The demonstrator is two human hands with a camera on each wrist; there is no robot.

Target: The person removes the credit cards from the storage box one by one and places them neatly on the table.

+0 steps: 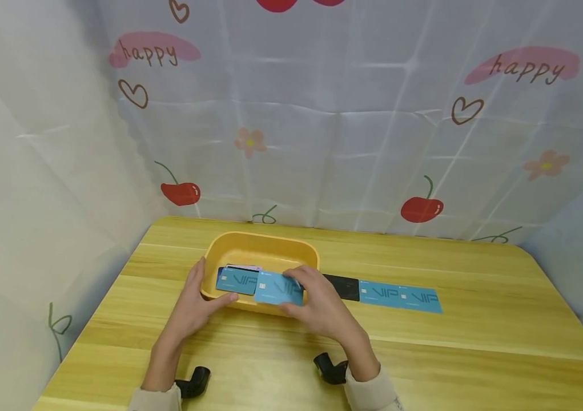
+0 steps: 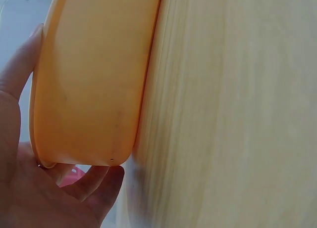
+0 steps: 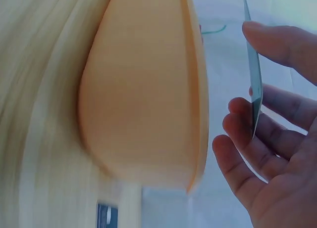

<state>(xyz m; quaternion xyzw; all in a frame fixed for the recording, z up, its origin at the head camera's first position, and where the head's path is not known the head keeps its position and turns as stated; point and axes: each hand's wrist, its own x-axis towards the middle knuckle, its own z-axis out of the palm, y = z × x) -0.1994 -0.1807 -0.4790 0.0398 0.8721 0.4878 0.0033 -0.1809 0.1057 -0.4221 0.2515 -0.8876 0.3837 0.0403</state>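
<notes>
A blue VIP card (image 1: 273, 287) is pinched between the thumb and fingers of my right hand (image 1: 324, 302), over the front right of a yellow plastic basin (image 1: 250, 235). In the right wrist view this card (image 3: 255, 72) shows edge-on, above the level of the rim. My left hand (image 1: 191, 305) grips the basin's left end, thumb at the front rim and fingers along the outer wall (image 2: 94, 89). Inside the basin lies another blue VIP card (image 1: 234, 281), with edges of other cards behind it.
Right of the basin, a black card (image 1: 344, 286) and two blue VIP cards (image 1: 399, 295) form a row on the wooden table (image 1: 476, 348). Black angled pieces (image 1: 196, 381) sit by both wrists. A printed white curtain (image 1: 332, 148) hangs behind the table.
</notes>
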